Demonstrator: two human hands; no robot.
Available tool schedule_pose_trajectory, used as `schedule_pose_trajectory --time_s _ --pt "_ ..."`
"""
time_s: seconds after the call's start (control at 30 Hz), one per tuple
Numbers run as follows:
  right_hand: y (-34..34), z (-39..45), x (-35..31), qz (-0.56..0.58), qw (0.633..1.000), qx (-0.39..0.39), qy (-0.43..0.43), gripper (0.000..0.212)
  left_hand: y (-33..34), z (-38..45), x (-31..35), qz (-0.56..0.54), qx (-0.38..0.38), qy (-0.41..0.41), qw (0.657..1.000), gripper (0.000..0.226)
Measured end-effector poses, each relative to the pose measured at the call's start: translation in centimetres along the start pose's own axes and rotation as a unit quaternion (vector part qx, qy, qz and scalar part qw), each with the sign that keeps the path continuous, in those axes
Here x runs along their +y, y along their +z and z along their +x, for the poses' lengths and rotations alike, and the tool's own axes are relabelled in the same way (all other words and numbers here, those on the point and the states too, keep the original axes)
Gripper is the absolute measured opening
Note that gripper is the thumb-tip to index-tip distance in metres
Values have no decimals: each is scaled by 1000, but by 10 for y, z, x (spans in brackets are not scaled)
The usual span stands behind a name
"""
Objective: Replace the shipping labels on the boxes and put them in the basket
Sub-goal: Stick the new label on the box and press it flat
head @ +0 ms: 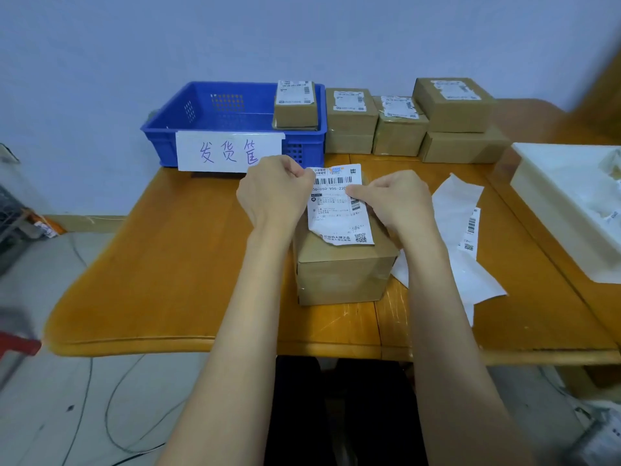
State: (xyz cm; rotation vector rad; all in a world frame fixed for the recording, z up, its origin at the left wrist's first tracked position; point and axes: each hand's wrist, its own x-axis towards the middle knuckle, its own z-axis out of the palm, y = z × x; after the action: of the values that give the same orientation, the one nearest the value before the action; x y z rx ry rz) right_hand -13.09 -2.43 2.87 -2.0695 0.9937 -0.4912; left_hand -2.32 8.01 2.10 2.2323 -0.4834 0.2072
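Four labelled cartons (416, 124) are standing in a row along the far edge of the wooden table (188, 250), just right of the blue basket (215, 112), which is holding one labelled box (295, 104). Loose backing papers (460, 210) are lying right of the work box (342, 270). The shipping label (339, 206), white with barcodes and a curled lower corner, is hanging above this box. The left hand (272, 193) is pinching its top corner; the right hand (400, 203) is pinching its right edge.

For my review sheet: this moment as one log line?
phase: labelling | left hand + right hand: pinch shipping label over cardboard box | blue basket: one box
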Motion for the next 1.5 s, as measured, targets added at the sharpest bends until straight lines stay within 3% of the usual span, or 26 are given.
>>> schedule_pose_trajectory --time_s 0.23,0.57,0.9,1.07,1.13,1.2,1.27,1.37,1.5 --pt "5 3 0 -5 1000 6 13 42 5 5 -2 33 -10 10 999 10" --pt "12 13 0 -76 997 19 -2 33 16 7 -8 27 -40 15 999 12" --pt "9 20 12 -96 995 27 -1 51 22 3 -7 -1 -18 -13 1000 20" --pt "11 12 6 -50 990 96 -88 25 20 6 -10 -45 -25 -31 998 34" --pt "8 11 -4 103 986 37 -127 6 21 8 -14 -99 -44 -46 993 46" --pt "8 13 -15 259 955 -105 -95 14 23 9 -18 -143 -48 -53 987 52" --pt "13 20 -20 297 936 -190 -19 24 24 9 -19 -159 -49 -54 985 49" --pt "17 36 -21 193 968 -160 13 28 26 6 -20 -176 -51 -59 981 41" --pt "17 48 -15 61 995 -70 -29 38 28 5 -19 -167 -51 -24 984 19"
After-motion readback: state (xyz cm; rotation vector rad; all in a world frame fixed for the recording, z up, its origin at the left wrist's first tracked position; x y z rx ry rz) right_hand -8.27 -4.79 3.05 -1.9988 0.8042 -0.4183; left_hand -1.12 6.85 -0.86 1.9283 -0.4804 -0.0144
